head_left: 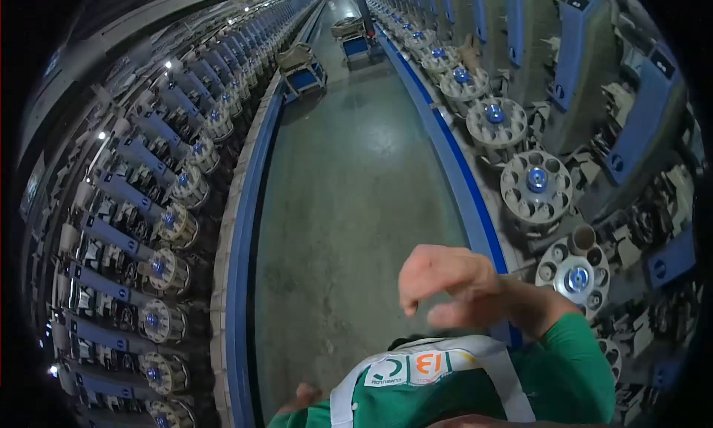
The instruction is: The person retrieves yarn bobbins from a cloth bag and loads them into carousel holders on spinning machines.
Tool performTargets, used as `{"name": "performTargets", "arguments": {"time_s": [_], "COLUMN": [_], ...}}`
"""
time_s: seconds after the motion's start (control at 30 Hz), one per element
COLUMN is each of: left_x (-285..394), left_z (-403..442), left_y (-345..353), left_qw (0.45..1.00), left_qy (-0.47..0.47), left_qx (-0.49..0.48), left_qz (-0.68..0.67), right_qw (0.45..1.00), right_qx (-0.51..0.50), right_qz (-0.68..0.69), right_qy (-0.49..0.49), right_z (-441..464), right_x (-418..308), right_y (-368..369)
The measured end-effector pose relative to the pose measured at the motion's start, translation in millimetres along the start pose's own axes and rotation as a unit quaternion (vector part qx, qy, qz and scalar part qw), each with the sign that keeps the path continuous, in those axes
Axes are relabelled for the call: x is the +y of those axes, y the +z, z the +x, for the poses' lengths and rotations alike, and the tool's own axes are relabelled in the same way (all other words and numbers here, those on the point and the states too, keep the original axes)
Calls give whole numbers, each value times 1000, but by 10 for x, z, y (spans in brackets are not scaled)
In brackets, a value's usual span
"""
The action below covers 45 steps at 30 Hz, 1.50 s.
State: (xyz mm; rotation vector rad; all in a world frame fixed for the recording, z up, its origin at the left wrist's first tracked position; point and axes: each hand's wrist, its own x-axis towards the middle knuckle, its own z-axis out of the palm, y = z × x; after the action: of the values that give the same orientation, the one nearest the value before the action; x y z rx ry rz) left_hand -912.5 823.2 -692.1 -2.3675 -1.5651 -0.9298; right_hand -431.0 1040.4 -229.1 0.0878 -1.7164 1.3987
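A smooth, scuffed grey-green floor (349, 175) runs far between two machine rows. Tall grey housings with flat blue panels (575, 49) line the right; angular blue bars and pale round drums (171, 272) repeat along the left. A boxy tan-and-blue cart (301, 68) stands far off. A green fabric shirt (416, 398) with pale straps fills the near edge. Right of the right hand (453, 279) is a round white disc (600, 279) with circular pockets and a shiny blue hub. That bare hand has loosely curled fingers and nothing visible in it. The left hand (306, 393) shows only partly; its state cannot be told. A hollow brown cylindrical tube (583, 239) sits at the disc's far side.
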Motion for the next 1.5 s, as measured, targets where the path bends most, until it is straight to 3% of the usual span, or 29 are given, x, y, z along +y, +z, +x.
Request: {"name": "performTargets", "arguments": {"time_s": [0.03,0.1,0.27,0.43,0.47,0.53,0.57,0.6,0.63,0.7,0.73,0.8,0.83,0.87,0.9,0.93,1.03,1.07,1.13,1.33,1.37,1.4,1.47,1.5], "left_x": [-267,-823,-2000,-2786,-2512,-3095,-3315,-3507,-3607,-3713,-4089,-4603,-5269,-5336,-5461,-5651,-6460,-6712,-7079,-8383,-8861,-9017,-8837,-8855], "left_z": [195,904,2631,4212,5440,6622,7238,7728,8156,9166,9137,8934,8422,8273,8562,8368,9099,9216,9315,11788,12455,13230,15207,15947], "left_y": [73,680,2461,3046,2828,3629,3889,4129,4195,4016,4373,4597,5191,4928,5100,5025,5370,5395,5331,6828,7253,7474,7534,7598], "left_qw": [999,993,940,846,781,875,927,933,932,865,843,863,733,778,775,769,748,735,697,672,731,738,846,867], "left_qy": [-19,-57,-156,-246,-481,-352,-193,-30,-34,-271,-320,-375,-445,-410,-411,-434,-500,-525,-578,-663,-587,-582,-394,-348], "left_qx": [-33,-101,-286,-441,-381,-250,-127,-1,-3,-193,-174,-251,-465,-437,-438,-425,-391,-387,-389,-272,-269,-257,-275,-259], "left_qz": [-12,-36,-105,-173,-117,-219,-295,-358,-360,-376,-396,-227,-220,-191,-196,-198,-194,-187,-169,-187,-219,-223,-231,-247], "right_qw": [996,976,974,965,962,955,951,947,942,930,923,908,909,938,958,966,975,976,979,989,988,987,986,984], "right_qx": [-69,-164,-123,-100,-95,-91,-90,-87,-80,-75,-69,-50,-48,-66,-85,-65,-32,-15,30,18,12,6,-13,-30], "right_qz": [28,145,185,222,228,237,240,249,261,278,286,309,311,225,137,129,115,114,120,28,14,0,-16,-22], "right_qy": [-58,22,-35,-97,-114,-152,-170,-185,-197,-228,-249,-280,-274,-256,-235,-215,-188,-182,-159,-147,-151,-158,-166,-175], "right_z": [382,934,1980,3137,3332,3700,3872,4024,4164,4557,4788,5230,5468,5696,5917,6141,6669,6485,6790,8060,8295,8487,8797,9161], "right_x": [-29,100,1114,1804,1978,2352,2549,2756,2957,3249,3375,3620,3740,3867,4013,4185,4716,4714,5261,5864,6010,6125,6402,6615], "right_y": [-239,-676,-1691,-2806,-3052,-3609,-3911,-4218,-4524,-5194,-5520,-6108,-6457,-6856,-7250,-7639,-8672,-8706,-9458,-11239,-11531,-11894,-12660,-13072]}}
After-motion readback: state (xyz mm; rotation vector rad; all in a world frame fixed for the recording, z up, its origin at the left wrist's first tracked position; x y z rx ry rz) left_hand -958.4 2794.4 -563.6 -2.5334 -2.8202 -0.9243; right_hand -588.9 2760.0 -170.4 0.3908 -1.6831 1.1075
